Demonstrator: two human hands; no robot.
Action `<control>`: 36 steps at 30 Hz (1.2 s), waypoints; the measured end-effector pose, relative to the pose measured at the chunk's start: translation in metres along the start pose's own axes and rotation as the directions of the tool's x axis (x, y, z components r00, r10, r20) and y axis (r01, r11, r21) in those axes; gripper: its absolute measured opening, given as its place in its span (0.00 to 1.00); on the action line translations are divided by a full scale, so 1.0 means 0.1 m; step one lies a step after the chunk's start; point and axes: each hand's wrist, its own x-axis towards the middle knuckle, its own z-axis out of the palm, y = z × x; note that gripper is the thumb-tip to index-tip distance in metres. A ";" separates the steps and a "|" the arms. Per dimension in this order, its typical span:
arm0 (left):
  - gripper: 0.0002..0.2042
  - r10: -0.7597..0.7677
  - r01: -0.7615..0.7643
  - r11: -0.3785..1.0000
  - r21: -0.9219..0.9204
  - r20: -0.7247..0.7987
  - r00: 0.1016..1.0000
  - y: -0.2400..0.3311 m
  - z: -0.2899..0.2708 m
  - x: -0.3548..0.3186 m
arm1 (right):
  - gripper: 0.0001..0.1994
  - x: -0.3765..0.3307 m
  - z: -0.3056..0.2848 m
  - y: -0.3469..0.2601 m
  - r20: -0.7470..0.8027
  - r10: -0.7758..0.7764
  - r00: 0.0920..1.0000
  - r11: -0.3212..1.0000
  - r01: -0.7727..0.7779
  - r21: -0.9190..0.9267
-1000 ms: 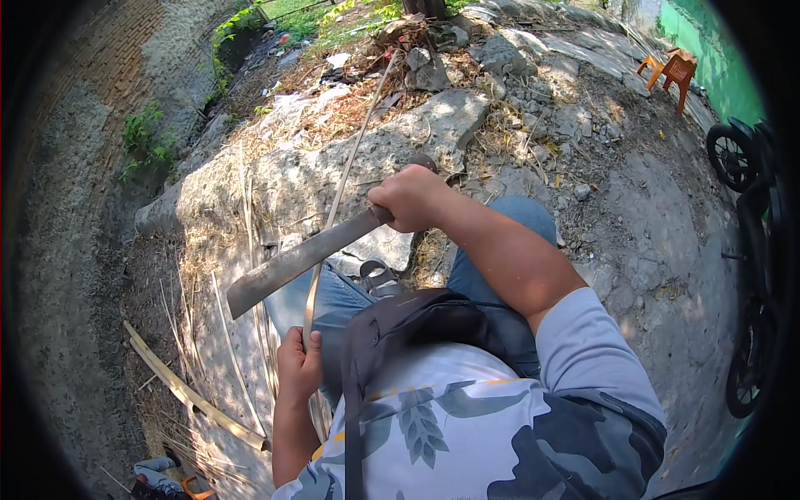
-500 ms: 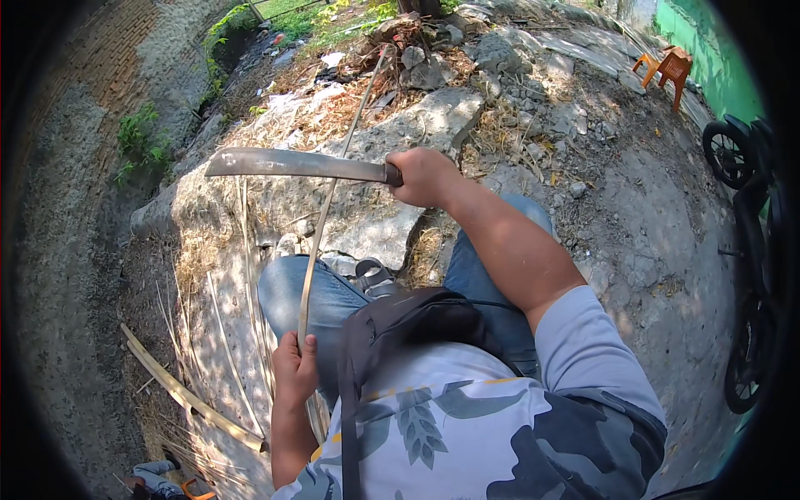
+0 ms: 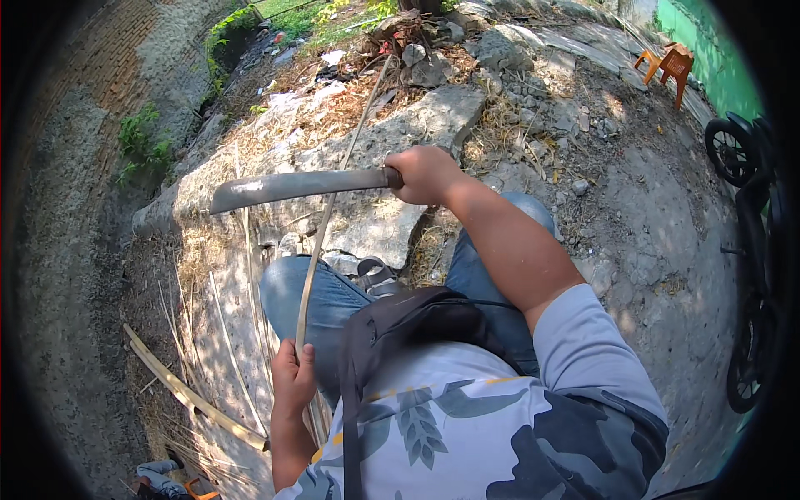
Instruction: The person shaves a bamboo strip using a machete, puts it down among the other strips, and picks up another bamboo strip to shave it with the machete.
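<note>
My right hand (image 3: 423, 175) is wrapped round the dark handle of a machete (image 3: 300, 187), whose broad grey blade points left across the view. A long, thin bamboo strip (image 3: 315, 258) runs from my left hand (image 3: 293, 373) up and away toward the tree base. The left fingers and thumb are closed on its near end, beside my left knee. The blade crosses over the strip at about its middle; whether they touch I cannot tell.
Several bamboo strips (image 3: 229, 342) and a split bamboo piece (image 3: 192, 396) lie on the ground to the left. A broken concrete slab (image 3: 375, 233) is ahead. Orange chairs (image 3: 667, 65) and a motorcycle (image 3: 750, 242) stand right. Part of another person (image 3: 158, 477) shows lower left.
The machete blade has tilted, its tip now lower and its flat turned more into view. The far end of the strip has shifted slightly; my left hand is a little lower.
</note>
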 end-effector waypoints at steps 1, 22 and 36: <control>0.17 0.004 -0.004 1.000 -0.001 -0.001 1.000 -0.04 -0.01 0.00 | 0.09 0.01 -0.08 -0.01 0.062 0.062 0.996 0.998 -0.063 0.010; 0.16 0.050 -0.043 0.993 0.108 -0.060 0.997 0.04 -0.11 -0.15 | 0.09 0.10 -0.03 0.29 -0.048 0.292 0.955 0.955 -0.289 0.065; 0.17 -0.072 0.074 0.997 -0.013 0.096 0.993 0.08 -0.09 0.00 | 0.08 -0.01 -0.10 -0.07 0.169 0.056 0.984 0.997 -0.045 -0.068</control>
